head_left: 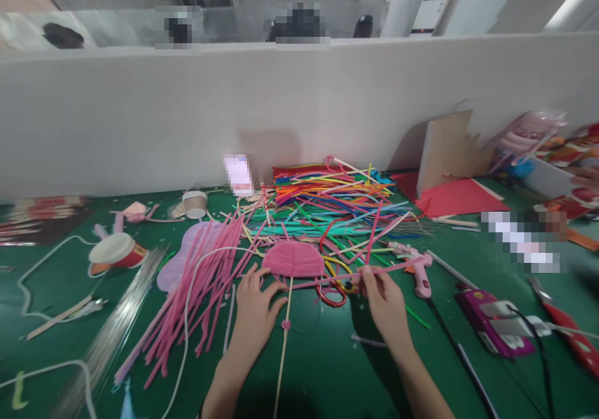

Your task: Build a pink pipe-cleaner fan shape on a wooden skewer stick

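My left hand point(256, 306) lies on the green table with fingers spread, its fingertips touching the lower left edge of a pink fan-shaped piece point(294, 259) wound from pipe cleaners. A thin wooden stick point(282, 350) runs down from that piece toward me. My right hand point(382, 301) pinches a pink pipe cleaner point(374, 271) that stretches from the fan piece out to the right. Red-handled scissors point(331, 293) lie between my hands.
A heap of pink pipe cleaners point(196, 288) lies left, a mixed-colour pile point(327, 203) behind. Pink glue gun point(420, 270), purple device point(491, 319) with cable and a red tool point(568, 335) sit right. Paper cup point(115, 250), tape roll point(194, 203), red paper point(461, 197), white partition point(281, 107).
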Demonstrator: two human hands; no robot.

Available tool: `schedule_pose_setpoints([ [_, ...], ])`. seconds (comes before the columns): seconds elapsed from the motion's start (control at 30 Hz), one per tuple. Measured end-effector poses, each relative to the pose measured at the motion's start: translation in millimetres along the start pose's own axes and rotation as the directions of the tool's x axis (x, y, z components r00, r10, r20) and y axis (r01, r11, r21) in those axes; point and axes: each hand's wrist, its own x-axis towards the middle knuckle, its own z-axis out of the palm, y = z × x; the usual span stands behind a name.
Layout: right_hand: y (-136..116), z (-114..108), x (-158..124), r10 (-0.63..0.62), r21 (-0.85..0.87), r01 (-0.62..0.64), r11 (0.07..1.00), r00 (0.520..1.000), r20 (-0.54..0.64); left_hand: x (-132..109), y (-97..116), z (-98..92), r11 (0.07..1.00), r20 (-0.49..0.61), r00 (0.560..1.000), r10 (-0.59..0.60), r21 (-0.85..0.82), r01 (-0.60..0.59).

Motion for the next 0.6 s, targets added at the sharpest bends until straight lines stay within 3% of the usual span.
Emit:
schedule_pose_setpoints([
  [0.23,5,17,-7,-0.011,-0.013,0.013,1.0,0.99,0.138,-1,1,6.4,0.996,-0.07,0.996,0.061,0.067,-0.057],
  [0.43,10,19,-8,-0.032,-0.02,0.037,0.999,0.978,0.205,0,0,3.3,0.988,-0.042,0.992,0.116,0.111,-0.111],
  [0.6,2,21,-9,-0.065,-0.087,0.092,0.992,0.961,0.268,0,-16,-2.2,0.981,0.017,0.988,0.153,0.118,-0.154],
])
